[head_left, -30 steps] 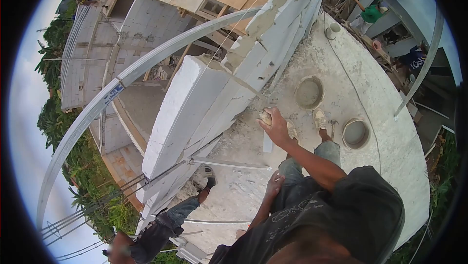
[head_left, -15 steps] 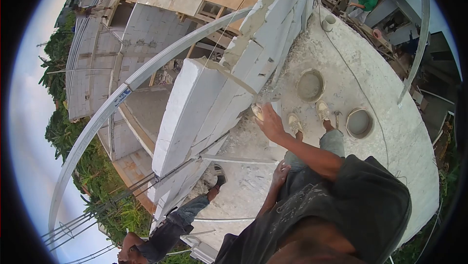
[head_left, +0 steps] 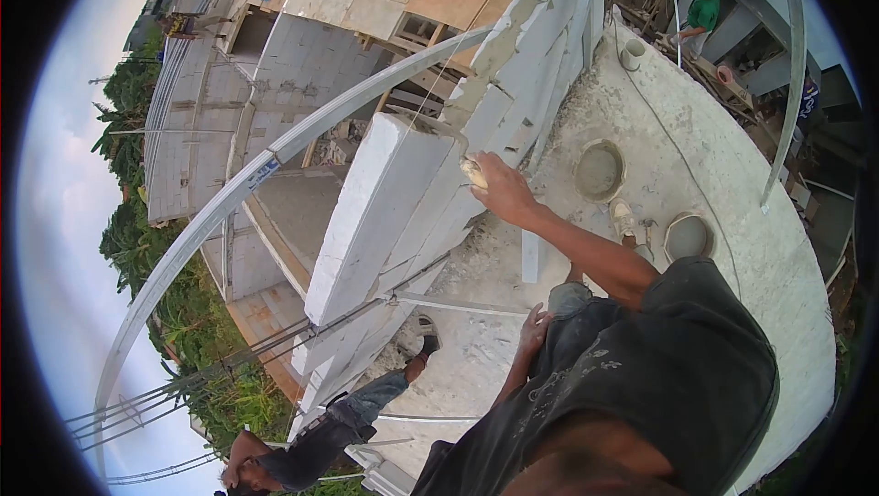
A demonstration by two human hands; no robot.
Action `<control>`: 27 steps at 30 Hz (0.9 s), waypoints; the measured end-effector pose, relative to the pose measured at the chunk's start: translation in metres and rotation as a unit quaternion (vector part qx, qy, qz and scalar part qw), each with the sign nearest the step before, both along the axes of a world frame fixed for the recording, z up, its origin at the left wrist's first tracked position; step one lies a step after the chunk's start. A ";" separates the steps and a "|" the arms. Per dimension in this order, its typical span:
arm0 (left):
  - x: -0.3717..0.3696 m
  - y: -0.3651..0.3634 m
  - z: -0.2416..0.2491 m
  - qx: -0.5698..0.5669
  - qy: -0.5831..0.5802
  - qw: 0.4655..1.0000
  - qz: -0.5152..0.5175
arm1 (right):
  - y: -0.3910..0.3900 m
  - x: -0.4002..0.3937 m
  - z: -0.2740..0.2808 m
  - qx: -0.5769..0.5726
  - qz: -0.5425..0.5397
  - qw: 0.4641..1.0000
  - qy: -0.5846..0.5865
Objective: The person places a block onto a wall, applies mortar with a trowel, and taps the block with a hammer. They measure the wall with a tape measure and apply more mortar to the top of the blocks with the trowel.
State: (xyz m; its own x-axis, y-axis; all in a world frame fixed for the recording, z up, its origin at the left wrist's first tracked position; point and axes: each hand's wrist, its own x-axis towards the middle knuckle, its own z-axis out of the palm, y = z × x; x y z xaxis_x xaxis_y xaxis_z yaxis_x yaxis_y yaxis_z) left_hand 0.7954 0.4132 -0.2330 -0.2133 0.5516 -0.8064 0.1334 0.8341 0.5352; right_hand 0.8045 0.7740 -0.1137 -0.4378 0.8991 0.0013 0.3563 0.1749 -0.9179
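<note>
Up at the wall (head_left: 430, 176) of pale blocks, the right hand (head_left: 502, 187) is closed around the handle of a trowel (head_left: 469, 169), fingers wrapped tight about it. The trowel's tip lies against the upper edge of the wall, just where the top block (head_left: 371, 212) ends, at a seam smeared with grey mortar. The right arm stretches from the dark shirt across to the wall.

Lower, the left hand (head_left: 532, 328) hangs by the person's thigh, well apart from the wall, fingers loosely curled and holding nothing.

On the concrete slab (head_left: 732, 267) on the person's side of the wall sit two round pans: one pan (head_left: 600, 169) near the wall's foot, with grey mix in it, and a second pan (head_left: 688, 237) farther out from the wall. A shoe (head_left: 623, 218) shows between them. A bucket (head_left: 632, 54) stands farther along the slab, close to the wall.

Below the wall's near end, another person (head_left: 302, 441) in jeans crouches, one foot on the slab edge. A curved metal pipe (head_left: 229, 203) arcs across the far side of the wall, over neighbouring roofs. Beyond the far end of the wall, someone in a green shirt (head_left: 703, 11) is at work.
</note>
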 end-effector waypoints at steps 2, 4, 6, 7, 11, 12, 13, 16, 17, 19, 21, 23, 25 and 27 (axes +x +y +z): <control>0.000 0.002 0.006 -0.028 -0.019 0.999 0.015 | -0.019 0.002 -0.001 -0.016 -0.011 1.000 -0.006; 0.002 0.003 0.000 -0.031 -0.021 0.999 0.006 | -0.032 0.002 -0.002 -0.026 -0.022 0.999 0.002; 0.000 0.001 -0.005 -0.024 -0.015 1.000 -0.005 | -0.044 -0.003 -0.003 -0.032 -0.029 0.999 0.030; 0.001 0.000 -0.008 -0.016 -0.008 1.000 -0.010 | -0.051 -0.001 -0.004 -0.031 -0.031 0.998 0.043; -0.006 -0.003 -0.010 0.011 -0.022 1.000 0.001 | -0.072 0.047 -0.039 -0.023 -0.037 0.993 0.111; -0.005 -0.004 -0.008 0.008 -0.013 1.000 0.008 | -0.072 0.059 -0.046 -0.021 -0.042 0.991 0.127; -0.007 -0.003 -0.007 0.010 -0.009 1.000 0.012 | -0.061 0.071 -0.038 -0.122 -0.042 0.983 0.130; -0.013 -0.012 -0.017 0.005 0.007 1.000 0.008 | -0.023 0.118 -0.009 -0.287 -0.049 0.950 0.111; -0.013 -0.014 -0.017 0.005 0.005 1.000 0.004 | 0.000 0.133 -0.002 -0.257 -0.049 0.961 0.093; -0.013 -0.016 -0.016 0.003 0.004 1.000 -0.002 | 0.051 0.161 -0.002 -0.149 -0.034 0.987 0.040; -0.010 -0.021 -0.019 -0.002 0.004 1.000 0.025 | 0.108 0.193 -0.010 -0.043 0.006 0.999 -0.025; -0.003 -0.026 -0.021 -0.001 0.010 0.998 0.060 | 0.162 0.224 -0.011 0.016 0.059 0.993 -0.099; 0.009 -0.022 -0.023 0.006 0.018 0.995 0.100 | 0.212 0.244 0.001 0.081 0.118 0.972 -0.188; 0.033 -0.021 -0.011 0.008 0.004 0.988 0.154 | 0.244 0.251 0.036 0.072 0.145 0.958 -0.235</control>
